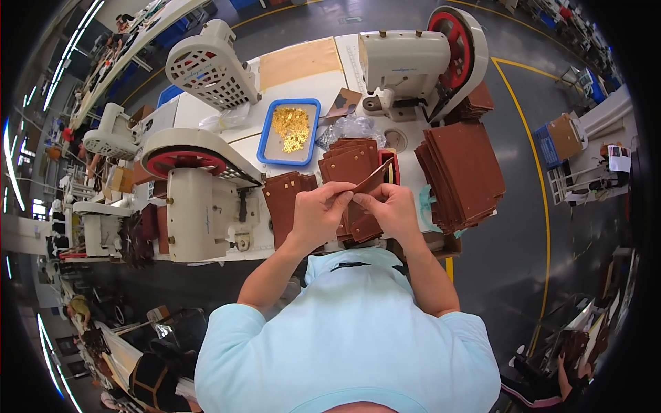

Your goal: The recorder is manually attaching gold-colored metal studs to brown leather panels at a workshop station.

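Note:
Both of my hands are raised close together over the worktable. My left hand [318, 210] and my right hand [392, 210] pinch a brown leather piece [372, 179], seen nearly edge-on, with thumbs almost meeting at its near end. Below and behind it lies a stack of brown leather panels [350, 164] with small gold-coloured fittings. Another brown stack [281, 201], also bearing gold bits, sits just left of my left hand. A red-edged object [394, 171] shows partly beyond my right hand. Whatever lies between my fingertips is too small to make out.
A blue tray [262, 147] of small gold metal pieces stands beyond my hands. Crumpled clear plastic [351, 131] lies beside it. A tall pile of brown panels [463, 175] is at right. Sewing-type machines [196, 213] [406, 65] flank the table.

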### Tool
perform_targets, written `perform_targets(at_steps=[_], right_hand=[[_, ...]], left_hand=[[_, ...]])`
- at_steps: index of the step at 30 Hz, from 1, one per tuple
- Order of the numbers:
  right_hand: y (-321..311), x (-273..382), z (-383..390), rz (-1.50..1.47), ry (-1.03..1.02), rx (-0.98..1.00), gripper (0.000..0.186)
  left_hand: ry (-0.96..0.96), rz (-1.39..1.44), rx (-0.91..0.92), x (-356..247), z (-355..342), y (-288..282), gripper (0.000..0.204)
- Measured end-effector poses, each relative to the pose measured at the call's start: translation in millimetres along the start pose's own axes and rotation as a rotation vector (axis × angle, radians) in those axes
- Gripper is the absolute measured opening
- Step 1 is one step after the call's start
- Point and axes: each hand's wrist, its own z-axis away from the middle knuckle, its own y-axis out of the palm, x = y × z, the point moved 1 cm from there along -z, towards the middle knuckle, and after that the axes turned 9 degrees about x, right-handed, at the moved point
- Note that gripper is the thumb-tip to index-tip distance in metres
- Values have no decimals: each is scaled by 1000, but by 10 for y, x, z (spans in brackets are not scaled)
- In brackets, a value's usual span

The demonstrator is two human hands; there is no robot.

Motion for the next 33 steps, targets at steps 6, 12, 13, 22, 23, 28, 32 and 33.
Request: perform_targets(at_steps=[6, 12, 13, 22, 23, 28, 32, 33], right_hand=[[-144, -199, -60, -244, 27, -131, 23], [-524, -1632, -242, 3, 275, -367, 25], [-536, -1847, -244, 5, 274, -369, 25], [-412, -2288, -242, 259, 425, -152, 28], [-408, -2296, -241, 257, 428, -156, 28], [-325, -2121, -132, -458, 510, -272, 15], [-213, -2381, -44, -488, 390, -335, 15], [-196, -2524, -41, -366, 319, -385, 17]], left_hand=[[-65, 308, 0, 24, -9, -61, 18], [-64, 50, 23, 133, -10, -134, 11], [-62, 52, 24, 133, -4, -108, 11], [44, -102, 47, 38, -61, -120, 16], [30, -162, 107, -37, -64, -151, 22], [69, -352, 256, -79, -83, -250, 38], [-12, -511, 301, -33, -135, -242, 40], [-26, -526, 297, -43, -150, -239, 37]])
